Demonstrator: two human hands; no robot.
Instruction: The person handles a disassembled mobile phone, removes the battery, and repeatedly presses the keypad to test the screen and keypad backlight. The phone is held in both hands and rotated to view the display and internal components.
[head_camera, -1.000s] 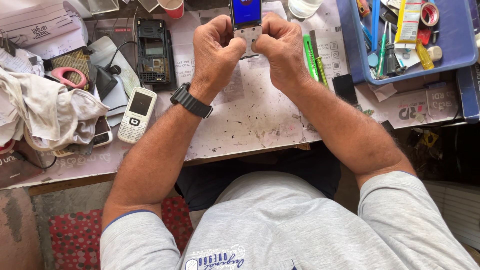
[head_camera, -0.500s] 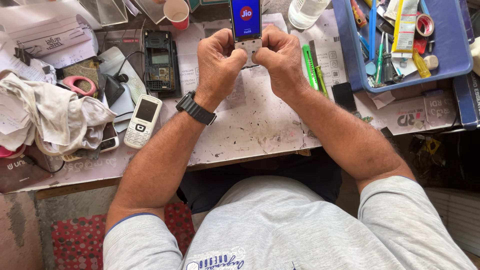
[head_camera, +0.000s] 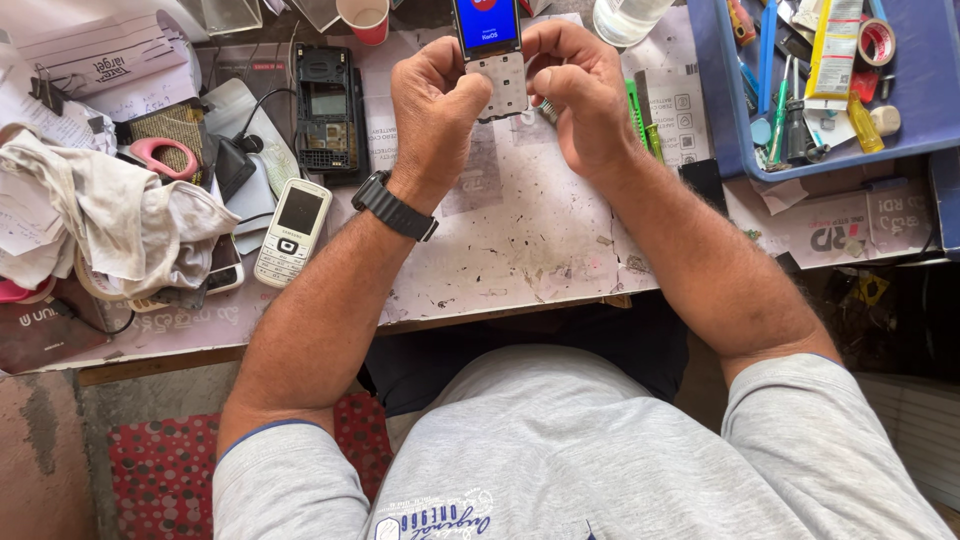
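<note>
Left hand (head_camera: 437, 112) and right hand (head_camera: 580, 100) grip keypad phone (head_camera: 490, 50) above cluttered table (head_camera: 520, 240).

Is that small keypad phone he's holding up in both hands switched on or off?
On. The small grey keypad phone, held between the left hand and right hand, shows a lit blue screen with a logo.

I see a small keypad phone (head_camera: 489, 50) standing nearly upright between the fingers (head_camera: 452, 95) of both hands, its lower edges pinched from left and right while its top runs out of view above them. Its screen is lit, blue with a red mark near the top and white lettering beneath. Below the screen, level with the fingers, the pale key area sits exposed and faces me.
</note>
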